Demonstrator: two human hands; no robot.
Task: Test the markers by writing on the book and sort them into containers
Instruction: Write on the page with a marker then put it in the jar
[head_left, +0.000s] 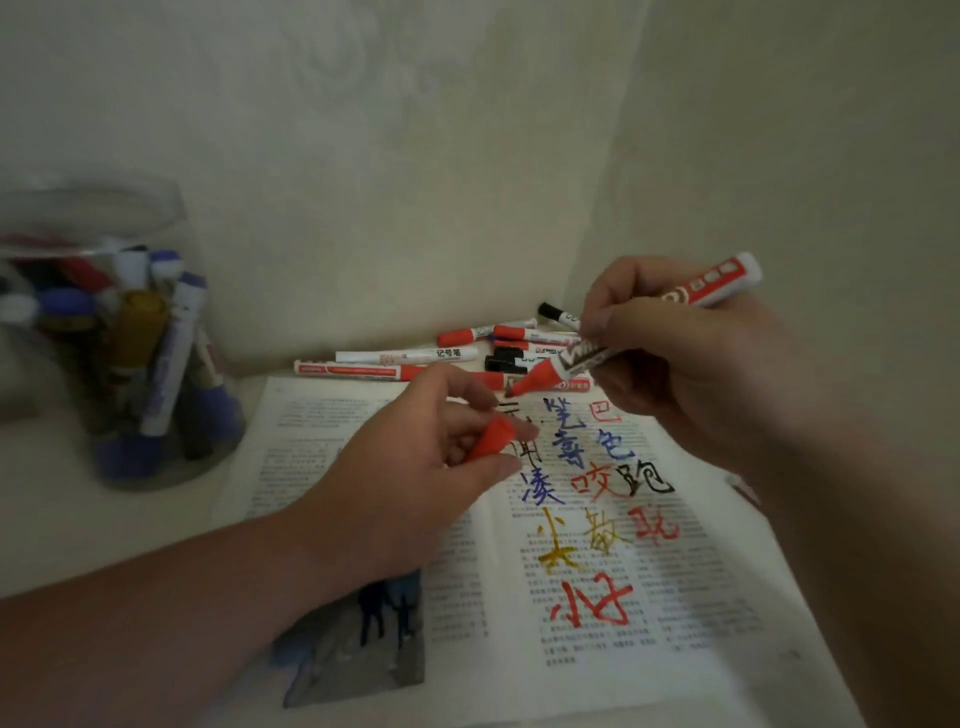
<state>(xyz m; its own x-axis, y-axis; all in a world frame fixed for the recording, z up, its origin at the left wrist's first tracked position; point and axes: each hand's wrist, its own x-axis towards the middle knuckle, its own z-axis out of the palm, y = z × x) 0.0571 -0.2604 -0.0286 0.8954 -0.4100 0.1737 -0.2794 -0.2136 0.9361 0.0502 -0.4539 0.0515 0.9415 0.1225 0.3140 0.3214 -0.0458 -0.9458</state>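
An open book (701, 613) lies on the table, its right page covered with large characters in red, blue, black and gold. My right hand (691, 364) holds an uncapped red marker (717, 283) slanted down, its tip just above the top of the page. My left hand (415, 467) rests over the book's middle and pinches the red cap (491, 439). A pile of red and black markers (467, 358) lies just behind the book against the wall.
A clear plastic jar (119, 332) at the left holds several blue, gold and red markers standing upright. Walls meet in a corner right behind the marker pile. A dark photo (358, 654) fills the book's lower left page.
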